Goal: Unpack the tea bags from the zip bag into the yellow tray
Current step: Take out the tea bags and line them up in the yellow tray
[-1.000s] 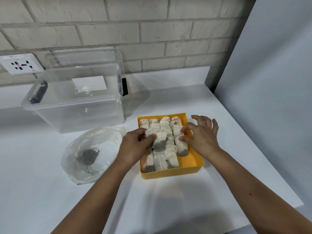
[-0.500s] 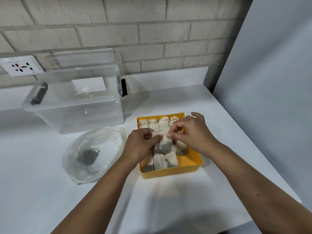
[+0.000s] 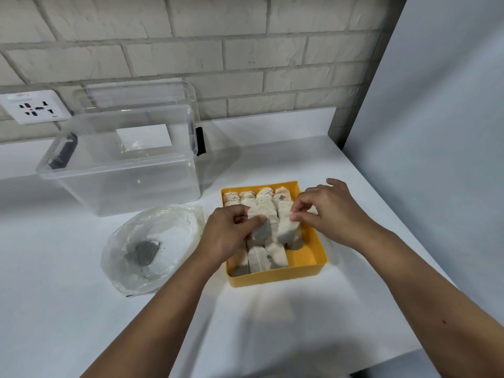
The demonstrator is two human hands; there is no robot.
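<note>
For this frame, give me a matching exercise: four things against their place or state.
Things: 1 zip bag; 2 yellow tray; 3 clear storage box; 4 left hand.
States: A pinches one tea bag; B stands by the brick wall; C lies flat, nearly empty; D holds rows of tea bags.
Pairs: 1-C; 2-D; 3-B; 4-A.

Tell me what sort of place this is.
Probably an indoor work corner: a plain white table against a painted brick wall, a wall socket above it, and a clear storage box on it.
</note>
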